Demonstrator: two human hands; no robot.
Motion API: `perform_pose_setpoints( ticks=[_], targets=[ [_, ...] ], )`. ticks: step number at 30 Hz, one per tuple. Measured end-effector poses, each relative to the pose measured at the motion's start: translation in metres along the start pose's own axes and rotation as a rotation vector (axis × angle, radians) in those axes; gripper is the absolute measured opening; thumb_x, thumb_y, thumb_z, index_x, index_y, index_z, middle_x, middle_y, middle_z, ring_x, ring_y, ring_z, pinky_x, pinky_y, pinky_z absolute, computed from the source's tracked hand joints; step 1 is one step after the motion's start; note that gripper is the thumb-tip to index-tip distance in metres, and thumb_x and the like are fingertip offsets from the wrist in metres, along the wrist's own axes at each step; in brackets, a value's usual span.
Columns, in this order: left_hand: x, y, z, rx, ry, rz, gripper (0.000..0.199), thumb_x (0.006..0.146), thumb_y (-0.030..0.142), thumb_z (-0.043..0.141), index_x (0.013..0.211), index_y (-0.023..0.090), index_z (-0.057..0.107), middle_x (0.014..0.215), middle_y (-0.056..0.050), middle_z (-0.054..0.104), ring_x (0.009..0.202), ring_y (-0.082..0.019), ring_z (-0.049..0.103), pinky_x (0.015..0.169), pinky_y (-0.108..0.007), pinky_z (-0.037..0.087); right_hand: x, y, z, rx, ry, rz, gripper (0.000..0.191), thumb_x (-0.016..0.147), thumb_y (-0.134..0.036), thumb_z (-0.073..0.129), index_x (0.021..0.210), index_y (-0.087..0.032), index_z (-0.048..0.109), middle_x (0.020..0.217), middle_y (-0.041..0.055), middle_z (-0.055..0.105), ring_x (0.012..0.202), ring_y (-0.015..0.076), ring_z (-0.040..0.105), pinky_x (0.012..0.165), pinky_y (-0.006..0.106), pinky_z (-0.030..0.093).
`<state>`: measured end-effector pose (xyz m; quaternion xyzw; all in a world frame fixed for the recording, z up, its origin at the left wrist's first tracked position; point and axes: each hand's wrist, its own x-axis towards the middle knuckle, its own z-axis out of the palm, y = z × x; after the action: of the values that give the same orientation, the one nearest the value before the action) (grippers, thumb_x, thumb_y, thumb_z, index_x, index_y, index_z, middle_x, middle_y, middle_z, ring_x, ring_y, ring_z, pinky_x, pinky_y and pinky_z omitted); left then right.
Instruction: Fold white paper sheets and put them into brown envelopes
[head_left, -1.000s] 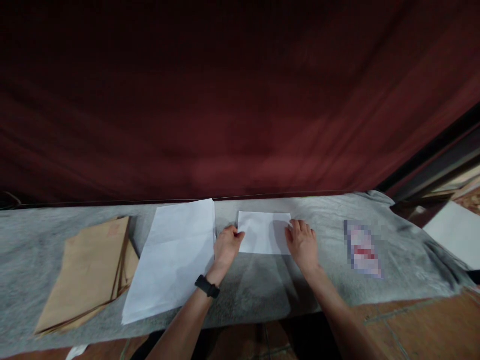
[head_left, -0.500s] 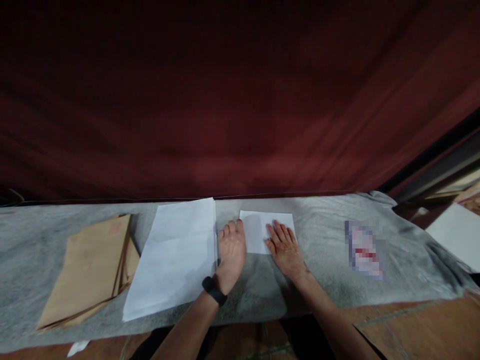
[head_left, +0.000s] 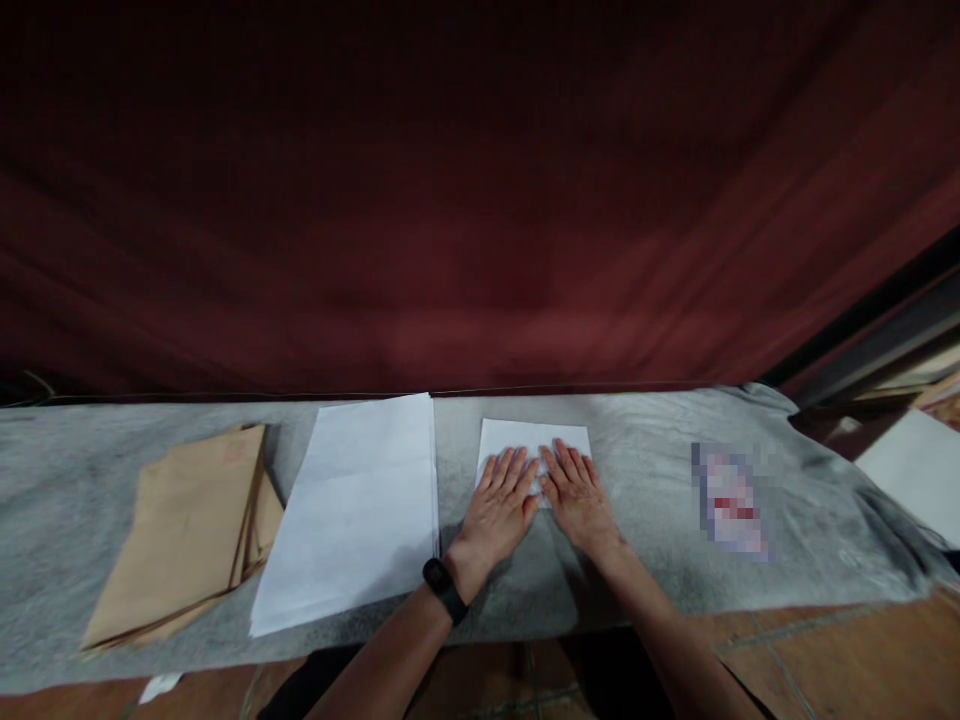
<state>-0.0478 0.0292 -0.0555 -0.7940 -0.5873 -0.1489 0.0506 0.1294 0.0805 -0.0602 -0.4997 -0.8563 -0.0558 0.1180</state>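
While the left hand (head_left: 495, 510) was at the left edge of the small white paper (head_left: 525, 434) abt half a sec ago, it's now palm-down on it, fingers straight & a bit spread, not gripping anything. Right hand (head_left: 581, 508) is still flat on the right part, fingers slightly apart, also no grip tbh. Paper's lying flat on the cloth-covered desk (head_left: 652, 550), w/ the big white sheets (head_left: 360, 500) left of it & brown papers (head_left: 180, 530) further left, both basically unchanged.
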Motion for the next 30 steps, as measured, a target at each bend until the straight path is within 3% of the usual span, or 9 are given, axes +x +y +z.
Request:
perform_pose_setpoints(
  ticks=[9, 14, 16, 22, 26, 30],
  targets=[
    [-0.001, 0.002, -0.003, -0.005, -0.008, -0.035, 0.057, 0.103, 0.044, 0.042, 0.156, 0.026, 0.032, 0.166, -0.005, 0.030, 0.154, -0.025, 0.024, 0.125, -0.052, 0.024, -0.008, 0.038, 0.003, 0.002, -0.014, 0.155, 0.055, 0.106, -0.044, 0.033, 0.156, -0.021, 0.037, 0.162, 0.0096, 0.037, 0.146, 0.0300, 0.038, 0.119, 0.051, 0.029],
    [0.000, 0.004, -0.007, -0.017, -0.023, -0.044, 0.057, 0.102, 0.043, 0.044, 0.155, 0.026, 0.035, 0.165, -0.005, 0.032, 0.153, -0.026, 0.026, 0.125, -0.053, 0.025, -0.005, 0.045, -0.002, 0.007, 0.020, 0.265, 0.057, 0.106, -0.041, 0.031, 0.154, -0.011, 0.039, 0.160, 0.0176, 0.038, 0.147, 0.0337, 0.036, 0.118, 0.056, 0.027],
    [0.001, 0.004, -0.008, -0.014, -0.027, -0.045, 0.056, 0.102, 0.042, 0.043, 0.155, 0.025, 0.036, 0.165, -0.006, 0.032, 0.153, -0.026, 0.027, 0.124, -0.052, 0.025, -0.001, 0.038, -0.005, 0.050, 0.039, 0.239, 0.057, 0.106, -0.038, 0.029, 0.154, -0.009, 0.039, 0.160, 0.0181, 0.037, 0.148, 0.0322, 0.034, 0.119, 0.055, 0.028],
    [0.002, 0.003, -0.002, -0.008, -0.009, -0.038, 0.052, 0.101, 0.028, 0.039, 0.152, 0.018, 0.040, 0.162, -0.008, 0.037, 0.152, -0.025, 0.029, 0.124, -0.051, 0.026, 0.016, -0.009, -0.010, 0.221, -0.029, -0.048, 0.052, 0.108, -0.035, 0.024, 0.153, -0.018, 0.043, 0.161, 0.0071, 0.039, 0.149, 0.0226, 0.034, 0.122, 0.044, 0.028],
    [0.004, -0.001, -0.002, -0.005, -0.004, -0.055, 0.054, 0.097, 0.017, 0.038, 0.151, 0.012, 0.041, 0.159, -0.012, 0.041, 0.149, -0.024, 0.034, 0.122, -0.048, 0.030, 0.027, -0.023, -0.006, 0.221, -0.024, -0.006, 0.049, 0.108, -0.035, 0.027, 0.150, -0.020, 0.047, 0.158, 0.0068, 0.043, 0.148, 0.0233, 0.037, 0.122, 0.045, 0.028],
    [0.014, -0.001, -0.008, -0.032, -0.030, -0.124, 0.054, 0.098, 0.018, 0.035, 0.152, 0.015, 0.041, 0.156, -0.012, 0.046, 0.145, -0.024, 0.043, 0.117, -0.048, 0.037, 0.032, -0.024, -0.002, 0.187, -0.007, 0.053, 0.048, 0.107, -0.034, 0.033, 0.151, -0.021, 0.046, 0.159, 0.0070, 0.041, 0.147, 0.0256, 0.037, 0.121, 0.047, 0.028]
  ],
)
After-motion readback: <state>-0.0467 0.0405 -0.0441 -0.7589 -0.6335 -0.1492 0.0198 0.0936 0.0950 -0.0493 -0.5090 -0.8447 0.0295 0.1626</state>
